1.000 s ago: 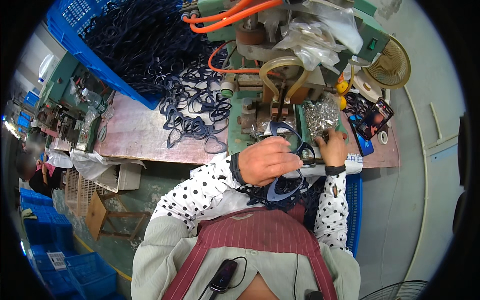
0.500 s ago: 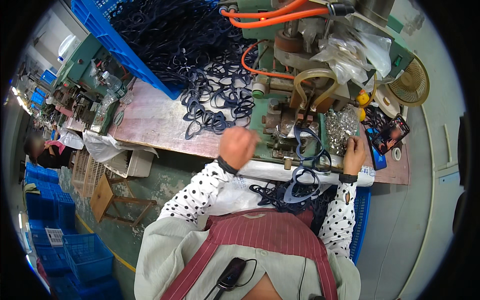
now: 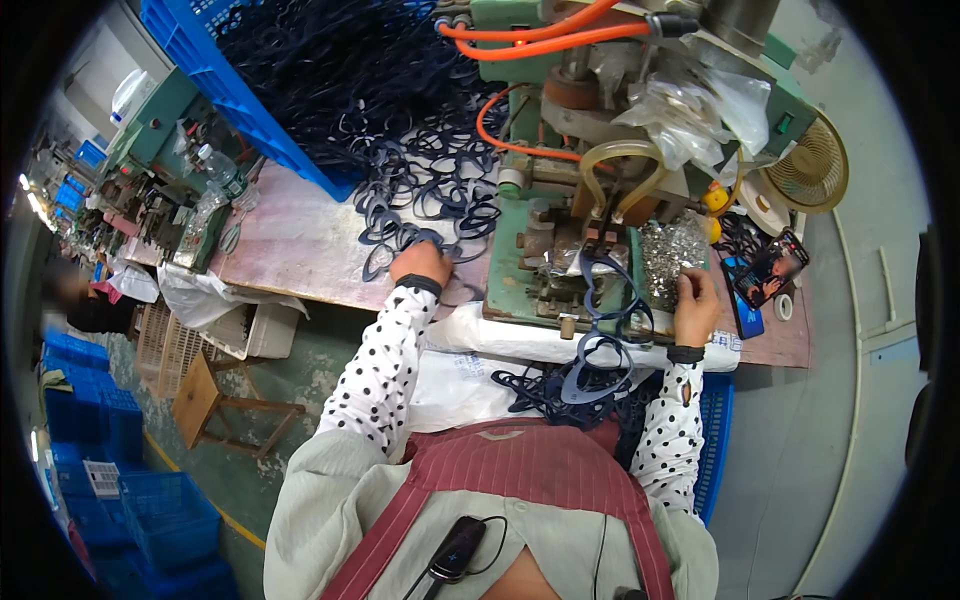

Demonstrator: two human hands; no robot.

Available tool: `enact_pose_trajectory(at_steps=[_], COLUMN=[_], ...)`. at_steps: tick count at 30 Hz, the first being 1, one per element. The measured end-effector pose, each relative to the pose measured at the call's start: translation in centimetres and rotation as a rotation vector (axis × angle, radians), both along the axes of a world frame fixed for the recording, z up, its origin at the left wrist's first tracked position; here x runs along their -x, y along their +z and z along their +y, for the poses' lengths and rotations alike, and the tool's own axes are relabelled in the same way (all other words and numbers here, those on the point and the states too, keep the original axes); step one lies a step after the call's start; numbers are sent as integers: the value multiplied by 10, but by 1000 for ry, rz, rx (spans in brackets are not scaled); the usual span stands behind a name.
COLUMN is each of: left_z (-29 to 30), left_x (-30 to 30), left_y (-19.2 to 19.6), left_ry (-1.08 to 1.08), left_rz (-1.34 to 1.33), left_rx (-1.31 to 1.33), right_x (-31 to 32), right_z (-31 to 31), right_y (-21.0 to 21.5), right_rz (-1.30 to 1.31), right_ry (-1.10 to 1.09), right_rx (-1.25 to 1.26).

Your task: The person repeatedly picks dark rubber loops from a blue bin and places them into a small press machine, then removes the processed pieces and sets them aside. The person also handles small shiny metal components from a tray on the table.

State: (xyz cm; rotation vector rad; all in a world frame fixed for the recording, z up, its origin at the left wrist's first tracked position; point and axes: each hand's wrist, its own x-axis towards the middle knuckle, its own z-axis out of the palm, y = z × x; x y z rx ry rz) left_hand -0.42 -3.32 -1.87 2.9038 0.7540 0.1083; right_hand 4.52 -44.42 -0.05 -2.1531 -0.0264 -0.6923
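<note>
My left hand (image 3: 422, 264) has its fingers curled down onto the near edge of a spread of dark blue looped pieces (image 3: 470, 220) on the table. It closes on one of them, though the fingertips are partly hidden. A chain of joined dark blue loops (image 3: 607, 352) hangs from the green press machine (image 3: 510, 262) down toward my lap. My right hand (image 3: 697, 305) rests at the machine's right, beside a heap of small shiny metal bits (image 3: 672, 255). Its thumb and fingers are pinched together; whatever they hold is too small to make out.
A blue crate (image 3: 290, 140) lies tipped at the back left, spilling a dark tangle of loops. Orange hoses (image 3: 560, 38) cross above the press. On the right are a phone (image 3: 770, 270), a tape roll (image 3: 783, 307) and a fan (image 3: 812, 172). A wooden stool (image 3: 205, 400) stands at left.
My left hand has moved left and slightly away from me, from beside the machine onto the looped pieces. My right hand stays beside the metal bits.
</note>
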Motion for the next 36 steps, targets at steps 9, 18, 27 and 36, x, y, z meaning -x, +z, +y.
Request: enact_pose_trajectory(at_steps=[9, 18, 27, 36], left_z=[2, -57, -101, -101], left_x=[17, 47, 67, 33], left_y=[47, 115, 151, 186], left_ry=[-160, -195, -303, -516], left_rz=[-609, -290, 113, -833], left_rx=[125, 1864, 2019, 1228], right_x=[24, 42, 35, 36], right_z=[56, 100, 116, 116], right_y=[72, 108, 113, 114], right_rz=[103, 291, 244, 271], right_ry=[338, 519, 550, 555], right_rx=[-437, -514, -621, -666])
